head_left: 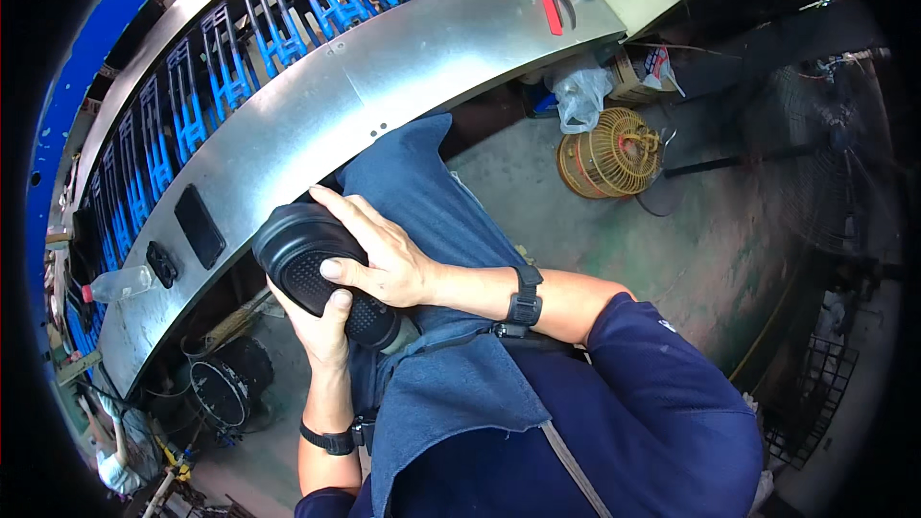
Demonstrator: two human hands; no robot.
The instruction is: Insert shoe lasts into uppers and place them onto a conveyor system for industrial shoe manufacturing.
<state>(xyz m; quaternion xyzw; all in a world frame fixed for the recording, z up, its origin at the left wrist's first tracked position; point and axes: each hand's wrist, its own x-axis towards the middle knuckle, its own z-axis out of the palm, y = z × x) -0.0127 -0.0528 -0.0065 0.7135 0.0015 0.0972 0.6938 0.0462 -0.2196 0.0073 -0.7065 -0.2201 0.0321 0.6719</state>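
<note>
Over my lap, at the near side of the metal bench, I hold a black shoe (305, 278) with its dotted sole turned up toward me. Its rounded toe points to the upper left, over the bench edge. A pale part shows at its heel end. My left hand (321, 326) grips the shoe from below left, the thumb on the sole's edge and the fingers mostly hidden underneath. From the other side my right hand (389, 264) wraps it, thumb pressed on the sole and fingers stretched along the upper side.
The curved metal bench (422, 53) carries a phone (199, 226), a plastic bottle (120, 284) and red-handled pliers (551, 5). Beyond it runs a line of blue racks (230, 77). A wicker cage (614, 153) and a black bucket (230, 382) stand on the floor. Another person (120, 451) is at lower left.
</note>
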